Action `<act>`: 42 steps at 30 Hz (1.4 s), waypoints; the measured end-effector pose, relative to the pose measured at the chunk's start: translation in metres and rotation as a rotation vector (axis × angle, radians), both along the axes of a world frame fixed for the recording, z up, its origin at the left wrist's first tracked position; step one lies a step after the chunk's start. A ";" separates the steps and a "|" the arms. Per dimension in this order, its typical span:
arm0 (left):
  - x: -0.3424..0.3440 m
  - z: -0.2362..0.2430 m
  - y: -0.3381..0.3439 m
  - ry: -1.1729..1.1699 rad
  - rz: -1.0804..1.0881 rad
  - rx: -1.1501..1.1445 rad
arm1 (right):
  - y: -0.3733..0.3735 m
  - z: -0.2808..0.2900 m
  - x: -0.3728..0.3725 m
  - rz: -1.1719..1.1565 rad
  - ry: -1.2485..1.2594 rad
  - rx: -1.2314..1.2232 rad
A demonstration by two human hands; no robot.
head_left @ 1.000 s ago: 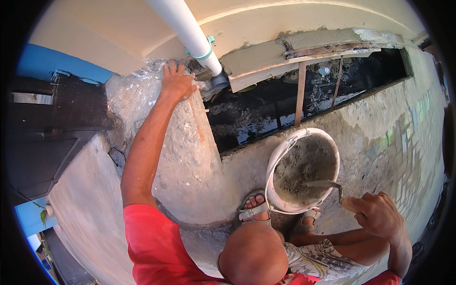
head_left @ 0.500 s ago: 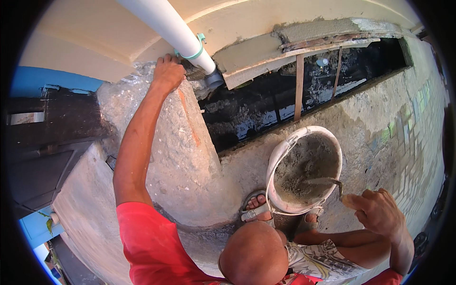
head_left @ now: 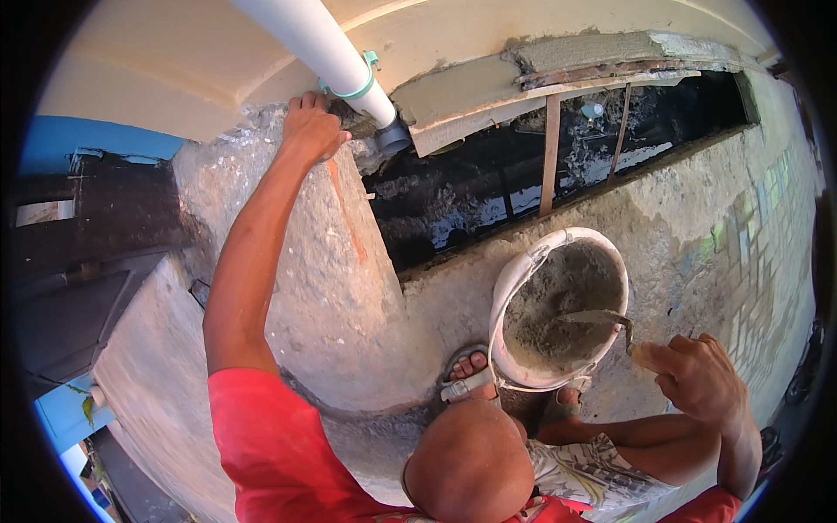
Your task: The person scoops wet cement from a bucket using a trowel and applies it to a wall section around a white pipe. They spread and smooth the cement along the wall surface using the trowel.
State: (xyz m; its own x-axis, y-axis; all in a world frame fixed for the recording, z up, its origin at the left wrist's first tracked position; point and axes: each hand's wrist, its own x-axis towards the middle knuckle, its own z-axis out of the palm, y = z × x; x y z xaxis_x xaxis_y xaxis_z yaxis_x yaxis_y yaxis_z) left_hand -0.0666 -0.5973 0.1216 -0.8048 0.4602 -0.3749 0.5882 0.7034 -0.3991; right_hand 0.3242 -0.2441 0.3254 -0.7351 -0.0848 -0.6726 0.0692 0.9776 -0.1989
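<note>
My right hand (head_left: 702, 379) is closed around the handle of a pointing trowel (head_left: 597, 316). The blade lies over the wet grey mortar (head_left: 558, 296) inside a white bucket (head_left: 499, 336), with its shank crossing the rim on the right. At the upper left, my left hand (head_left: 314, 131) leans on the rough concrete at the foot of the wall, thumb spread, and nothing shows in it. Just right of that hand comes down a white drain pipe (head_left: 349, 65) with a green clamp (head_left: 359, 87) and a grey end fitting (head_left: 392, 137).
A long dark trench (head_left: 453, 205) with wet patches runs beyond the bucket, spanned by thin wooden props (head_left: 549, 157) under a board (head_left: 488, 109). Sloping concrete (head_left: 331, 322) lies at the left. My sandalled foot (head_left: 471, 375) stands beside the bucket.
My right hand has lowered slightly, and the trowel blade shows a little higher in the bucket. The left hand stays by the pipe, its thumb now sticking out more.
</note>
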 end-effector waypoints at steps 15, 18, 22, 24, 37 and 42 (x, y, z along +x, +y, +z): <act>0.259 0.031 0.042 -0.823 0.362 1.141 | -0.009 -0.035 -0.011 -0.032 0.265 0.048; 0.291 0.002 0.052 -1.003 0.623 1.386 | -0.009 -0.064 -0.019 0.098 0.302 0.085; 0.311 -0.032 0.081 -1.227 0.823 1.730 | -0.014 -0.099 -0.017 0.170 0.251 0.139; 0.321 -0.036 0.099 -1.167 0.744 1.832 | -0.016 -0.113 -0.012 0.203 0.221 0.127; 0.330 -0.038 0.107 -1.327 0.823 1.960 | -0.018 -0.040 0.006 0.054 0.149 0.176; 0.348 -0.022 0.127 -1.239 0.498 1.883 | -0.015 -0.081 0.011 0.250 0.253 0.108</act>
